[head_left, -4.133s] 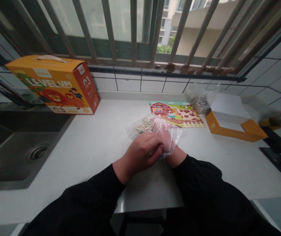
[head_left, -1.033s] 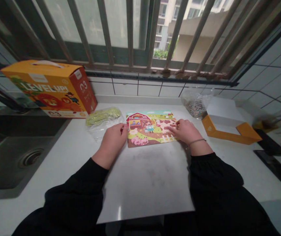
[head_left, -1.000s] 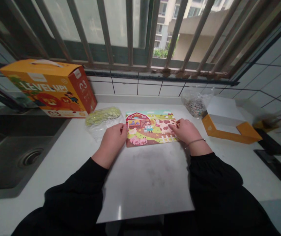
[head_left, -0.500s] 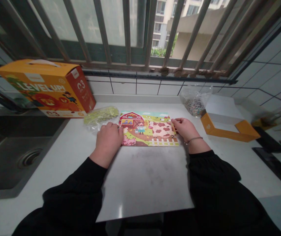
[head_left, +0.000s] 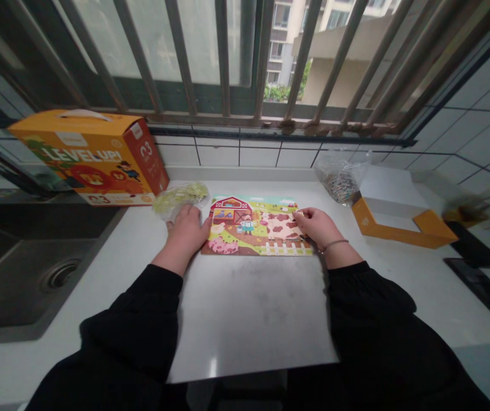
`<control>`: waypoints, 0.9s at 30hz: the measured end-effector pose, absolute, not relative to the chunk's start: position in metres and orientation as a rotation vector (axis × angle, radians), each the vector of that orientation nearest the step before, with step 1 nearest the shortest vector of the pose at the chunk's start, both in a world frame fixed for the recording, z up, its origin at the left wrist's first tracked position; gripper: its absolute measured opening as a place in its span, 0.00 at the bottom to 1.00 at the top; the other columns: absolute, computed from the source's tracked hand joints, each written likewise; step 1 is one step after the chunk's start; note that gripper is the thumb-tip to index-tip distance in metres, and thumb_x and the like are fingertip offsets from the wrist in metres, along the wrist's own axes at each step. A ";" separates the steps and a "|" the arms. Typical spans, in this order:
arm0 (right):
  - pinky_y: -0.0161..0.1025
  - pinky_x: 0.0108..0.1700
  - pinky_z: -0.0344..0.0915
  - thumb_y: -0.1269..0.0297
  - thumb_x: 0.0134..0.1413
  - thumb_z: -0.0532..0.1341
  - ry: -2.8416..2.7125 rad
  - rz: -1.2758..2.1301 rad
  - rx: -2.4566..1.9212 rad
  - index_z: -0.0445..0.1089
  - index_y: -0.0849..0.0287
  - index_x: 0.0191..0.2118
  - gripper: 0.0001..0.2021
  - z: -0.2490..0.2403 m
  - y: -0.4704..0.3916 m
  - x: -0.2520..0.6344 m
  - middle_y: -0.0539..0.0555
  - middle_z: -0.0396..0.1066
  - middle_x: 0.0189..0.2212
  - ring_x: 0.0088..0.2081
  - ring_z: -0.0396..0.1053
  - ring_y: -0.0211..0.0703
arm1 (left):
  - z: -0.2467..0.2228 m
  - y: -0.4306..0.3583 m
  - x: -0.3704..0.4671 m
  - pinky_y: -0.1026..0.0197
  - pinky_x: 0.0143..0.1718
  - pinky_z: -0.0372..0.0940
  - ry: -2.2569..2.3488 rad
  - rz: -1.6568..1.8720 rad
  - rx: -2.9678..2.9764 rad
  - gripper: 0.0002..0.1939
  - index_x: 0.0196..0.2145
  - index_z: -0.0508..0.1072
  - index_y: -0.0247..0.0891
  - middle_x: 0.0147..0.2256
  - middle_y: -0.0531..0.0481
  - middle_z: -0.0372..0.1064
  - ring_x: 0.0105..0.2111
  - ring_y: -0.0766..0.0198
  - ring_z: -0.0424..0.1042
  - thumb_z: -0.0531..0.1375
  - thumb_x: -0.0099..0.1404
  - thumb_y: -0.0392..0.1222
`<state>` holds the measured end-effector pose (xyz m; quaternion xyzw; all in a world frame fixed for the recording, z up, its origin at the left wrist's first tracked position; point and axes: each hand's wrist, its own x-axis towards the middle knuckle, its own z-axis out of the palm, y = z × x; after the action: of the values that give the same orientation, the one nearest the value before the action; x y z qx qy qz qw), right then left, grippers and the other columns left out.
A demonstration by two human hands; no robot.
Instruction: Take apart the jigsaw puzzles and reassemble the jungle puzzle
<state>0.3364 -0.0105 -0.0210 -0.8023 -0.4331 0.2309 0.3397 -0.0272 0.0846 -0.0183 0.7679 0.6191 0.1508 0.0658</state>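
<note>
A flat farm-scene puzzle (head_left: pixel 249 234), with a red barn, a farmer, a pink pig and a brown-spotted cow, lies on the white counter before me. My right hand (head_left: pixel 321 228) pinches it at the right side, by the cow; whether the cow is a separate raised piece I cannot tell. My left hand (head_left: pixel 185 233) rests at the left edge, fingers stretched and apart, thumb beside the barn. Its fingertips touch or lie just in front of a clear plastic bag (head_left: pixel 185 195) with yellow-green contents.
An orange LEVEL UP! box (head_left: pixel 95 160) stands at the back left, beside a sink (head_left: pixel 13 319). A clear bag of small multicoloured pieces (head_left: pixel 341 185) and an open orange-and-white box (head_left: pixel 399 225) sit at the back right. Behind runs a barred window (head_left: pixel 223 63).
My left hand has slid left and away, its fingers opening out and uncovering the pig and the left edge. My right fingertips have moved slightly left over the puzzle's right side.
</note>
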 end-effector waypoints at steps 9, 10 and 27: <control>0.37 0.28 0.62 0.57 0.66 0.66 -1.148 0.630 -2.110 0.83 0.61 0.44 0.13 -0.015 -0.011 0.333 0.56 0.81 0.28 0.26 0.73 0.43 | -0.016 0.108 -0.037 0.51 0.44 0.68 1.473 0.599 2.406 0.18 0.37 0.75 0.42 0.40 0.42 0.79 0.40 0.52 0.75 0.55 0.75 0.56; 0.37 0.29 0.62 0.58 0.66 0.66 -1.146 0.627 -2.113 0.83 0.61 0.44 0.12 -0.015 -0.011 0.333 0.56 0.82 0.30 0.27 0.73 0.43 | -0.016 0.107 -0.036 0.52 0.42 0.67 1.442 0.598 2.410 0.18 0.36 0.75 0.42 0.37 0.43 0.78 0.38 0.53 0.74 0.54 0.76 0.56; 0.42 0.48 0.72 0.55 0.68 0.65 -1.165 0.497 -2.178 0.80 0.64 0.57 0.20 -0.018 -0.008 0.338 0.62 0.84 0.44 0.43 0.81 0.51 | -0.026 0.132 -0.044 0.35 0.72 0.57 1.883 0.724 2.266 0.28 0.67 0.70 0.30 0.70 0.28 0.66 0.70 0.40 0.64 0.46 0.79 0.45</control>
<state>0.3383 -0.0075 -0.0176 -0.8231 -0.4400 0.1877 0.3060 -0.0444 0.1319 -0.0261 0.7458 0.6197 0.2384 0.0539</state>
